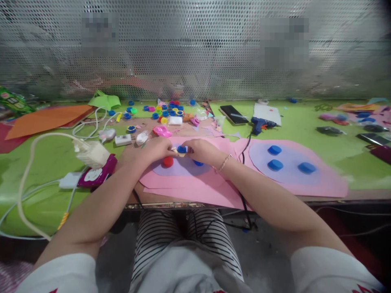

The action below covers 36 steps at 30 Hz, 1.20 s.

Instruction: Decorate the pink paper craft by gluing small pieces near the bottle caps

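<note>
Head view: hands (201, 152) apparently pinch a blue cap (181, 149).

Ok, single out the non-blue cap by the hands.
The red cap on the purple paper, just below the left hand; the cap between the hands and the one below the right hand are blue.

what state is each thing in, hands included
left hand, fingers bent beside middle blue cap, grip unclear
right hand, fingers bent opposite, grip unclear
middle blue cap, between both hands
red cap, resting on left lavender paper
glue gun, lying on its side
phone beside it, flat, screen dark
white plug, at purple socket; whether pushed in, unclear
three blue caps on right lavender paper, set apart
</note>
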### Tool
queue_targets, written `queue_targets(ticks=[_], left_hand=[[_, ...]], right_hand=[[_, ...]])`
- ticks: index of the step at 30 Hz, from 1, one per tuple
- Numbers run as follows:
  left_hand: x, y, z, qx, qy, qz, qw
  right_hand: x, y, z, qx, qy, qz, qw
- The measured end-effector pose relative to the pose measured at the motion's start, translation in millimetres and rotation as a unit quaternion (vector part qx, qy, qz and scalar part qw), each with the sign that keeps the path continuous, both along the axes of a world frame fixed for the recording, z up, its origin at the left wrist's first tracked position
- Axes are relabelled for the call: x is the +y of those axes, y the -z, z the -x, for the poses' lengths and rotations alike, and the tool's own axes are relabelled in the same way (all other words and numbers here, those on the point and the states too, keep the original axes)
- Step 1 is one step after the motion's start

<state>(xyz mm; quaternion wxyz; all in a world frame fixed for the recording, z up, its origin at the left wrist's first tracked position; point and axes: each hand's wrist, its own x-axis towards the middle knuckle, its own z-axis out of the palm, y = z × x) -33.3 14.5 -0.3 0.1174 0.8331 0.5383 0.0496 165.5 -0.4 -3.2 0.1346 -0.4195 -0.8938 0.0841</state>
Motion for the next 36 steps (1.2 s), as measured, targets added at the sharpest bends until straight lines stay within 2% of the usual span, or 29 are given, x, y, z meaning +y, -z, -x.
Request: queue_targets(ticks=[14, 21, 36], left_hand=[[-4, -13.6, 2, 0.013, -0.005, -0.014, 1.000], [-1, -19.4, 6, 0.059, -0.019, -0.038, 0.997], [8, -11.2, 13, 0.001, -0.019, -0.033, 0.999]], right_hand=[[-1, -1.8, 0, -0.004, 0.000, 0.007, 1.000], [-2, -3.6, 0, -0.008, -0.006, 0.002, 1.000], [-1, 0.7, -2, 0.003, -0.011, -0.012, 1.000]])
